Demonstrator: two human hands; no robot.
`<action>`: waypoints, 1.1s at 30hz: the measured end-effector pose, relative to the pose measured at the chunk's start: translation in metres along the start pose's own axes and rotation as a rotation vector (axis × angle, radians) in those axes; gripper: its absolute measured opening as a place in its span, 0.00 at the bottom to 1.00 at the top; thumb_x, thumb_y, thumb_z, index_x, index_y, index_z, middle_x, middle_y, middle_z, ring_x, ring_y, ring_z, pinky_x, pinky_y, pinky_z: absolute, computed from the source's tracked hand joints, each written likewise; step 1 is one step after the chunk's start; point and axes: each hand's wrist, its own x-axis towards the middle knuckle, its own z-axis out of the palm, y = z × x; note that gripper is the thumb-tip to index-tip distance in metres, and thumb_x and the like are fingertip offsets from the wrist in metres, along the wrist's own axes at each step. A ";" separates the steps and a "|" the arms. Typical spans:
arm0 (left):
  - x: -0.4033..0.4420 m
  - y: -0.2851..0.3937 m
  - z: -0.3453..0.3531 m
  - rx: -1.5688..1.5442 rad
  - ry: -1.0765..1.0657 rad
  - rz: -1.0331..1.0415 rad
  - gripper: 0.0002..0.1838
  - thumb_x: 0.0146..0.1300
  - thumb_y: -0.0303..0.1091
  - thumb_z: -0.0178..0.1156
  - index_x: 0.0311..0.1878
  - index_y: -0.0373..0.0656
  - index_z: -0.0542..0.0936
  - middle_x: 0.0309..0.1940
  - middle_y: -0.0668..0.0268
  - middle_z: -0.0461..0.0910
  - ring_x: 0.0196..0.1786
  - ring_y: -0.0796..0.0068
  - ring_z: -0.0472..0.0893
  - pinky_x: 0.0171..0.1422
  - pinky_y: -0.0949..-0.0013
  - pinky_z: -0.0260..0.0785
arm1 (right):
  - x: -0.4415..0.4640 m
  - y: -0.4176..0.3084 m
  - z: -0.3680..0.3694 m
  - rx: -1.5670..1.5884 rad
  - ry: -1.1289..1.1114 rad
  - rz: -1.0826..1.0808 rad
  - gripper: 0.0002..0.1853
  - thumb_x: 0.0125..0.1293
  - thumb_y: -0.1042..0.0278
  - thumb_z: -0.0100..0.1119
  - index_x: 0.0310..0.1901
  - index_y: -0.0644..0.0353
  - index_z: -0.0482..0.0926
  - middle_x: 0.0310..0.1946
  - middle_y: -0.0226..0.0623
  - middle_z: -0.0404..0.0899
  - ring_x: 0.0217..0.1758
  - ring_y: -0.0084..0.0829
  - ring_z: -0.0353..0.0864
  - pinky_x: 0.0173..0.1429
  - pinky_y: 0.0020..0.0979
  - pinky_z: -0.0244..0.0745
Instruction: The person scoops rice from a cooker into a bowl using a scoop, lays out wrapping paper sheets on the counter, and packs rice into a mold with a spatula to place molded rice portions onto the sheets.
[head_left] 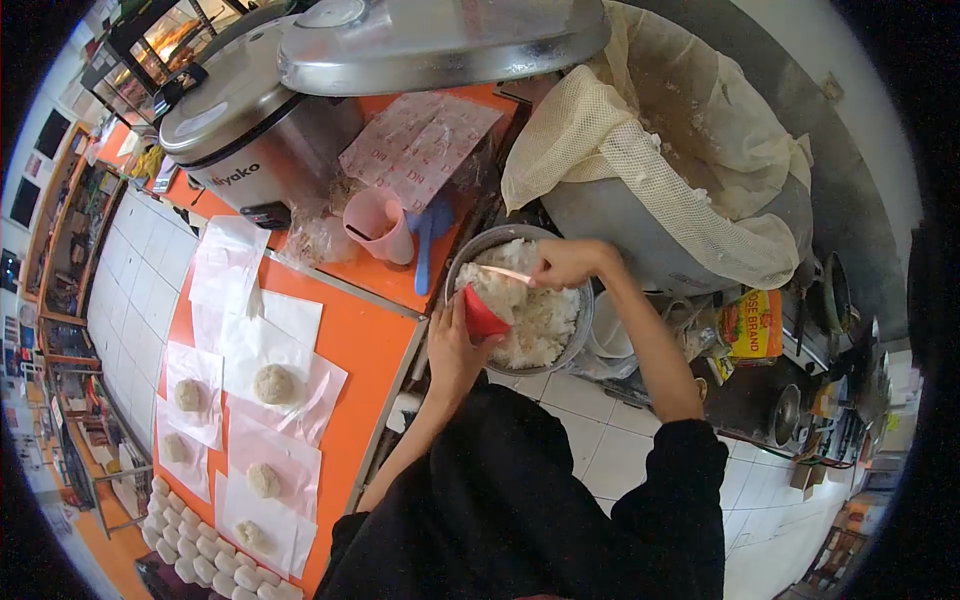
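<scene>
My left hand (458, 345) is wrapped round a red cup (484, 312) held over a round metal pot (572, 350) of white rice (540, 325). In my right hand (565, 263) is the handle of a pale pink scoop (508, 274), with rice at its far end beside the cup's mouth. On the orange table (370, 345) to the left, mounds of rice lie on white paper sheets (255, 345), one of them a rounded mound (273, 384).
A large cloth-lined pot (620, 225) stands at the upper right, near a metal lid (440, 50). Behind the table are a rice cooker (260, 130), a pink pitcher (380, 225) and a blue spoon (425, 250). Several white rolls (200, 545) sit lower left.
</scene>
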 end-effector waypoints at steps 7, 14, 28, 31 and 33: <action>0.008 -0.009 -0.002 -0.036 -0.117 0.063 0.47 0.33 0.37 0.75 0.61 0.35 0.65 0.54 0.50 0.72 0.53 0.49 0.71 0.58 0.58 0.65 | -0.051 -0.003 0.073 0.441 0.227 0.038 0.18 0.66 0.58 0.53 0.22 0.61 0.73 0.13 0.21 0.65 0.13 0.14 0.61 0.15 0.22 0.56; 0.018 -0.011 -0.023 -0.103 -0.230 0.076 0.47 0.32 0.33 0.75 0.62 0.39 0.66 0.51 0.49 0.74 0.52 0.50 0.72 0.57 0.58 0.66 | -0.038 -0.020 0.167 0.389 0.636 -0.102 0.11 0.64 0.68 0.52 0.41 0.67 0.78 0.20 0.46 0.76 0.22 0.32 0.75 0.30 0.35 0.69; 0.017 -0.017 -0.023 -0.025 -0.155 0.112 0.44 0.30 0.40 0.78 0.56 0.39 0.71 0.49 0.51 0.75 0.52 0.52 0.74 0.56 0.57 0.68 | -0.038 -0.058 0.189 0.076 0.795 0.079 0.17 0.64 0.68 0.47 0.53 0.62 0.73 0.29 0.55 0.77 0.34 0.52 0.79 0.38 0.49 0.72; 0.018 -0.017 -0.022 0.018 -0.164 0.150 0.46 0.29 0.42 0.78 0.57 0.38 0.71 0.49 0.51 0.74 0.53 0.52 0.72 0.57 0.56 0.66 | -0.052 -0.028 0.176 0.229 0.769 -0.020 0.14 0.64 0.68 0.50 0.48 0.65 0.76 0.27 0.51 0.79 0.30 0.45 0.81 0.38 0.43 0.74; 0.018 -0.018 -0.021 -0.001 -0.169 0.115 0.48 0.28 0.41 0.77 0.58 0.36 0.70 0.51 0.51 0.72 0.56 0.52 0.70 0.59 0.55 0.63 | -0.074 -0.016 0.158 0.393 0.699 0.018 0.13 0.64 0.67 0.52 0.46 0.66 0.77 0.25 0.48 0.79 0.28 0.38 0.81 0.37 0.38 0.74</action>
